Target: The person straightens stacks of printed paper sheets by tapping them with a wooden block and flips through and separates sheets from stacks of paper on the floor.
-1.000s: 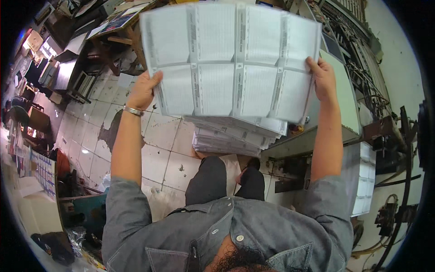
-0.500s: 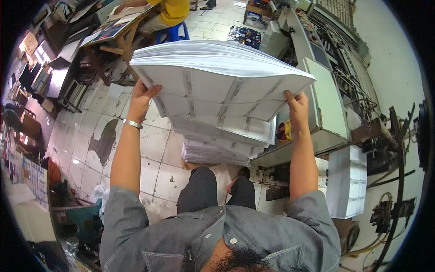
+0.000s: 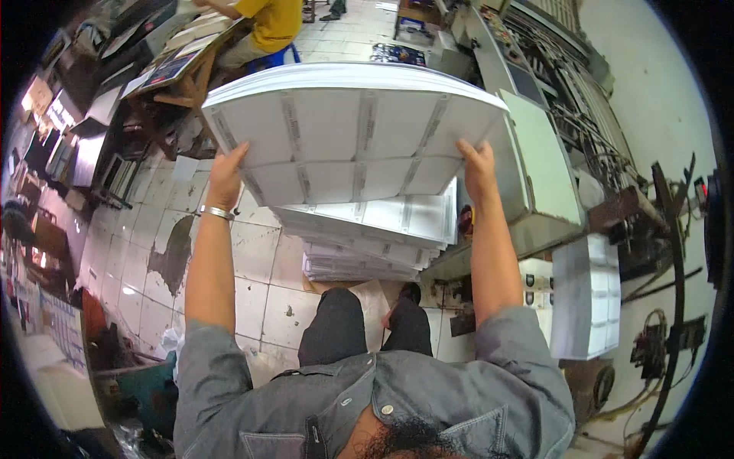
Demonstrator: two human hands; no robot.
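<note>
A thick stack of large white printed sheets (image 3: 325, 126) is lifted in front of me, its printed face tilted toward me. My left hand (image 3: 226, 180) is closed on its left edge, thumb on the near face and the other fingers hidden behind. On the opposite edge, my right hand (image 3: 479, 170) grips the same way. A metal band (image 3: 217, 213) circles my left wrist. Below and partly behind the lifted sheets stands a tall pile of similar paper (image 3: 359, 252), its layers unevenly stacked.
A pale green cabinet (image 3: 543, 164) with machinery behind it runs along the right. Another white paper stack (image 3: 585, 298) stands by my right elbow. Far left, a person in a yellow shirt (image 3: 274, 27) sits at a wooden table (image 3: 197, 75). White floor tiles (image 3: 248, 256) show worn patches.
The lifted sheets have shifted slightly left, together with both hands. Their wavy, sagging face now looks flatter, and the fanned top edges are closer together.
</note>
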